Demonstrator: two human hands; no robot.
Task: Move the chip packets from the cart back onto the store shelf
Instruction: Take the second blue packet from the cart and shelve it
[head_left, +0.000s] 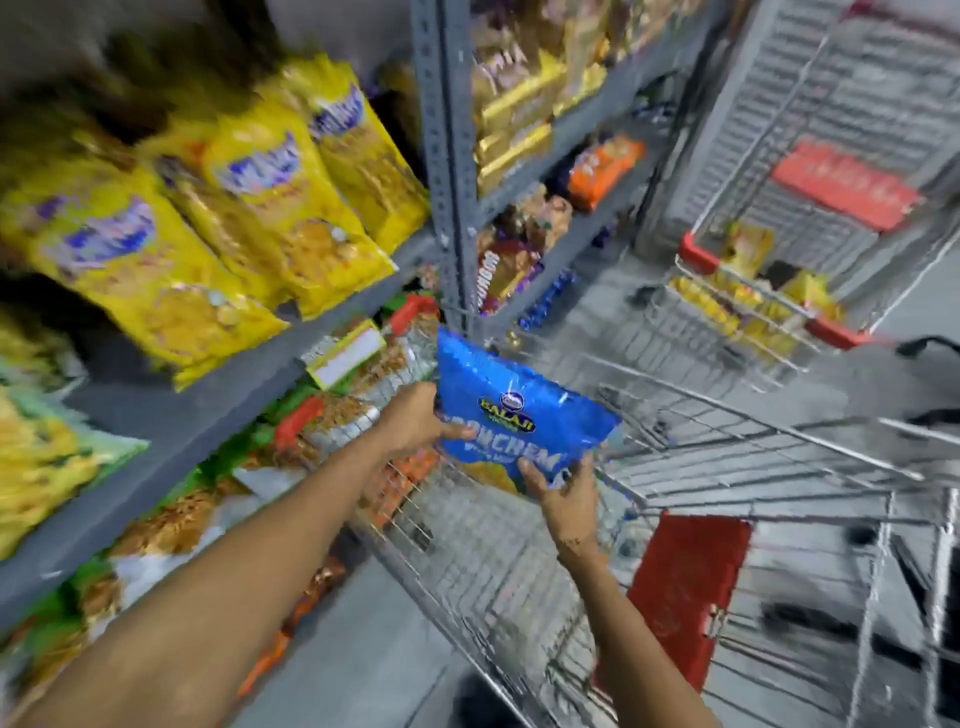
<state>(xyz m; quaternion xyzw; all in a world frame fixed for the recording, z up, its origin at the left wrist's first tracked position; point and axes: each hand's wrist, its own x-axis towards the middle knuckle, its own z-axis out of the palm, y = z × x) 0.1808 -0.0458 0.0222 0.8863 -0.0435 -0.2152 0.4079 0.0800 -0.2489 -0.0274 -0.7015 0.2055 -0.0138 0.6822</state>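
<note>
Both hands, left hand (415, 421) and right hand (566, 493), grip 1 blue chip packet (519, 415) above the wire cart (675, 431), beside the shelf (208, 410).

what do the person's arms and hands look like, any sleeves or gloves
Both forearms are bare as far as the view shows, with no sleeves in sight. The left hand and right hand wear no gloves, and no watch, ring or bracelet is visible. Motion blur hides finer detail.

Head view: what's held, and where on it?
A glossy blue chip packet, held by both hands over the wire cart: left hand on its left edge, right hand at its bottom edge.
</note>
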